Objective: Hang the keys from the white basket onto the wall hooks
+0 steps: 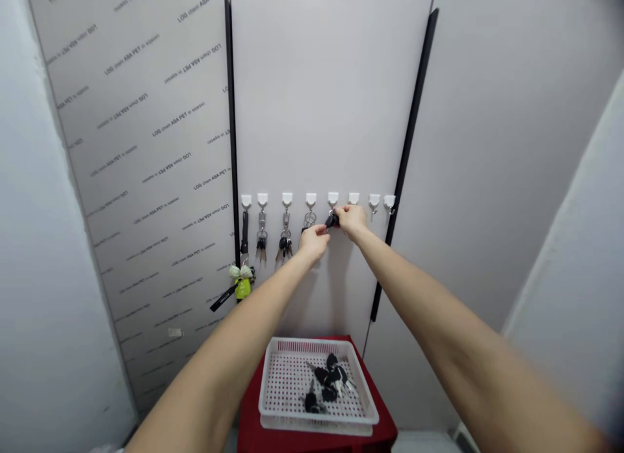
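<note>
Both my hands are raised to a row of white wall hooks. My right hand [353, 220] pinches a bunch of black-headed keys [332, 220] just below the fifth hook from the left [333, 197]. Whether its ring is on the hook I cannot tell. My left hand [314, 242] has its fingertips closed at the lower left of the same bunch. Partly behind my left hand, a key ring [310, 218] hangs from the fourth hook [311, 198]. More keys [261, 245] and other keys [285, 244] hang to the left.
A black strap [244, 232] with a yellow-green charm [242, 287] hangs at the far left. The hooks at the right [374, 201] sit beside a long black handle [407, 147]. Below, a white perforated basket [273, 417] holds several keys [329, 375] on a red-covered stand [383, 424].
</note>
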